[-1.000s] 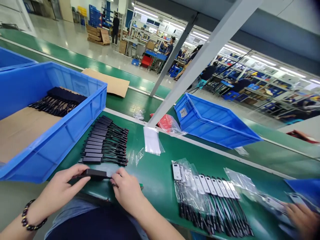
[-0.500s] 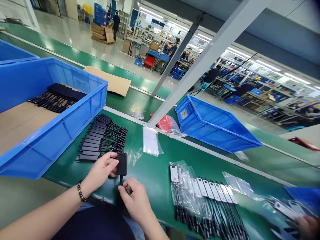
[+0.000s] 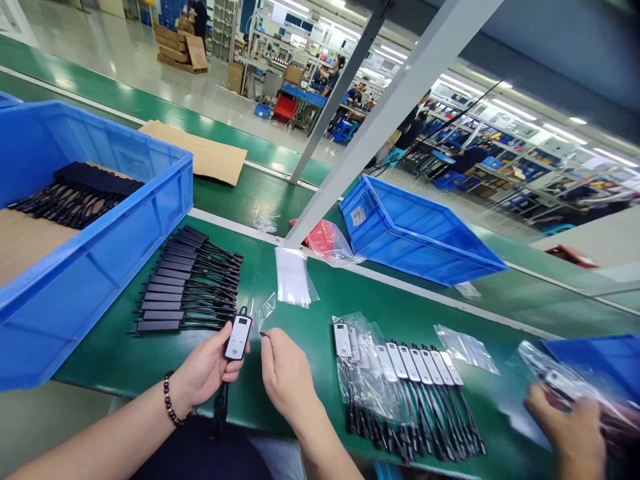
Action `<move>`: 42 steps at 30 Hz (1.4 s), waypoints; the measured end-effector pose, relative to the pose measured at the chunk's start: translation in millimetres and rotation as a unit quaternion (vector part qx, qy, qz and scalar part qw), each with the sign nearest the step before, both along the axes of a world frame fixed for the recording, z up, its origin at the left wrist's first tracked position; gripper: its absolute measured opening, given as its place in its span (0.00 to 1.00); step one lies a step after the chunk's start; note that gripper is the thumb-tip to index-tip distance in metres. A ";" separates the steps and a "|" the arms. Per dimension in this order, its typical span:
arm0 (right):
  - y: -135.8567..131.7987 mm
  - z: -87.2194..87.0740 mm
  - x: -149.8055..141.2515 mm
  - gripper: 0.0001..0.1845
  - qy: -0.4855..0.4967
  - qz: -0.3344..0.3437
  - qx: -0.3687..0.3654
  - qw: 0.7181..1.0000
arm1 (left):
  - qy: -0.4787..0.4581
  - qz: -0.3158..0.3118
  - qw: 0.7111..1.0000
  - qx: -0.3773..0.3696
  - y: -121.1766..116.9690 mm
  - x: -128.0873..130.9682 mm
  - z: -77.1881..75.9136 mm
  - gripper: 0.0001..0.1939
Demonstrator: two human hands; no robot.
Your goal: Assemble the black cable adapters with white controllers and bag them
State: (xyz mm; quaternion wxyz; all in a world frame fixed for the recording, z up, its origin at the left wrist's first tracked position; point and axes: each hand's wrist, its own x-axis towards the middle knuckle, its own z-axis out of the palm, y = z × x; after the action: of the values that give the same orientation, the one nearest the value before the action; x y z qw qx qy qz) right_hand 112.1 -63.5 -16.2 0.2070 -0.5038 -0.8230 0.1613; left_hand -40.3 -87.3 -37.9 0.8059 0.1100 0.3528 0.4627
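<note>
My left hand [image 3: 211, 365] is closed around a small cabled device [image 3: 239, 340], its silver face and dark little window turned up. A black loop sticks out at its top, and its cable hangs below my fingers. Just right of it, my right hand [image 3: 289, 370] is pinched, with a tiny dark tip showing at the fingers; what that is I cannot make out. Beyond my left hand lies a row of dark-backed cabled devices [image 3: 167, 299]. To the right are several silver-faced devices [image 3: 417, 363], some under clear plastic bags [image 3: 377, 380].
A large blue bin [image 3: 135, 223] with more devices stands left. Flat clear bags [image 3: 293, 277] lie ahead, near a red bag [image 3: 320, 239] and a metal post [image 3: 360, 133]. Another blue bin [image 3: 425, 233] sits behind. At right, a co-worker's hand [image 3: 570, 427] holds a bagged device.
The device in my left hand has turned from its black back to its silver face. My right hand has left its cable and moved up and right. The co-worker's hands have come further into view.
</note>
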 end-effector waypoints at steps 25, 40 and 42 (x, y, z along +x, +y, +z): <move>24.5 -14.9 -21.1 0.18 -0.002 -0.003 -0.031 1.000 | 0.040 0.024 0.999 0.025 1.5 0.5 -4.2 0.14; 32.2 -13.5 -17.7 0.16 -0.084 0.025 0.062 0.994 | 0.039 0.028 0.999 0.009 1.3 -1.5 -2.5 0.16; 31.1 -17.7 -20.7 0.16 -0.094 0.018 0.081 0.992 | 0.040 0.028 0.999 0.011 1.3 -1.1 -3.0 0.16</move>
State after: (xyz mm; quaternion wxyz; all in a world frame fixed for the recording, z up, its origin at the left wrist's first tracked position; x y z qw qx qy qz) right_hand 91.4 -32.4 -34.0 0.1664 -0.4830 -0.8582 0.0498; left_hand -41.4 -86.0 -40.9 0.7768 0.1272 0.3826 0.4838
